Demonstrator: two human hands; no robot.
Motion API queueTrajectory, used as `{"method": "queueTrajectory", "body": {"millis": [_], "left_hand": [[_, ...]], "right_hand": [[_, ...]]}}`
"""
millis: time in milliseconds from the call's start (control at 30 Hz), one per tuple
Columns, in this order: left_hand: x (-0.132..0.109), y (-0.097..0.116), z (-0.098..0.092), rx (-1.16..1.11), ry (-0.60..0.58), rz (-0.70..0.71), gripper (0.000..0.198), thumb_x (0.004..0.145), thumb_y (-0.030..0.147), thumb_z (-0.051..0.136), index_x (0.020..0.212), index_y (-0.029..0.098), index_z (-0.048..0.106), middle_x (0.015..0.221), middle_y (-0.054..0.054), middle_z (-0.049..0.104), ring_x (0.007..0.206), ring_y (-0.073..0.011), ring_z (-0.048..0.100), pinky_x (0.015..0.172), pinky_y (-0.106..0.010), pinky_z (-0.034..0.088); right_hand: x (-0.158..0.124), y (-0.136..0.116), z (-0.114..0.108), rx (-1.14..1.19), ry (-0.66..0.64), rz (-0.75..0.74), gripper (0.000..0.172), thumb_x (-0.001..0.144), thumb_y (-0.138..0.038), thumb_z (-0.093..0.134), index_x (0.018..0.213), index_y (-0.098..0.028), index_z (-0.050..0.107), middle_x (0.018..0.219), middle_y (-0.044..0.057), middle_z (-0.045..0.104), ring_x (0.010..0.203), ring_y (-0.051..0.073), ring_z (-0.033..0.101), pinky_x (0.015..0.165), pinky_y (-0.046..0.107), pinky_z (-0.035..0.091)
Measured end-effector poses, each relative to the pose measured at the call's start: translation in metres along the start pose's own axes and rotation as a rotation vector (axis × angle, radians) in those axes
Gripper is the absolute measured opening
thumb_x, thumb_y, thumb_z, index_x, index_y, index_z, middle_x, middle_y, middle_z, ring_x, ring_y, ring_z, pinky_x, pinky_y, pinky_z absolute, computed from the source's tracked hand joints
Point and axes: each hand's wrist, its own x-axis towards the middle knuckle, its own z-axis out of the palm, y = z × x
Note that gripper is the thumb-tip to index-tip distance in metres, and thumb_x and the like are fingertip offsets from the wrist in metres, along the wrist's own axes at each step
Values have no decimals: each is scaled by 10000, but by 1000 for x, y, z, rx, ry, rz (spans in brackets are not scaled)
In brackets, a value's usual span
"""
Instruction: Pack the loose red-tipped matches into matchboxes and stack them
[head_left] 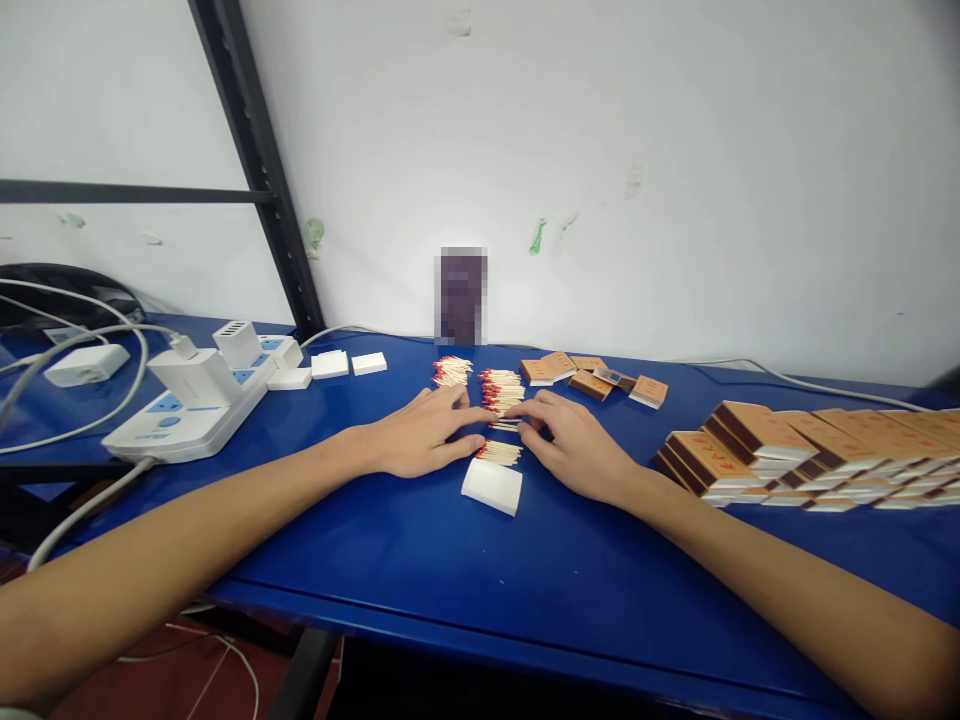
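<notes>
My left hand (pixel 431 430) lies palm down with its index finger and thumb stretched apart. Its index fingertip touches the red heads of a row of matches (pixel 504 388). Opposite it, at the plain ends of the sticks, is my right hand (pixel 566 440), its index finger and thumb also apart and its other fingers partly hidden. A few matches (pixel 505 426) lie between the two hands. Just nearer to me, a smaller group of matches (pixel 501 454) sits by a white matchbox tray (pixel 493 486). Another match pile (pixel 452 371) is beyond my left hand.
Several loose matchboxes (pixel 551 368) lie at the back, and stacked matchboxes (pixel 765 440) fill the right side. White box pieces (pixel 330 364) rest at the back left, beside a power strip (pixel 217 415) with chargers and cables. A black rack post (pixel 259 150) stands behind it.
</notes>
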Motion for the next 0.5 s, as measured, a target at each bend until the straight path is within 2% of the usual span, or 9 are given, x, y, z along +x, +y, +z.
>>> {"method": "queueTrajectory", "body": {"millis": [267, 500], "left_hand": [[0, 0, 0, 13, -21, -15, 482, 987, 479, 296, 1381, 250, 453, 1064, -88, 497, 989, -231, 462, 876, -390, 360], [1, -2, 1, -22, -6, -16, 473, 979, 490, 312, 1354, 257, 483, 1080, -86, 500, 998, -230, 458, 902, -397, 353]], "right_hand": [[1, 2, 1, -6, 25, 32, 267, 918, -224, 451, 1098, -205, 647, 856, 41, 590, 773, 176, 559, 709, 302, 392], [1, 1, 1, -15, 17, 43, 276, 917, -228, 449, 1110, -196, 642, 859, 46, 596, 763, 176, 556, 706, 306, 394]]}}
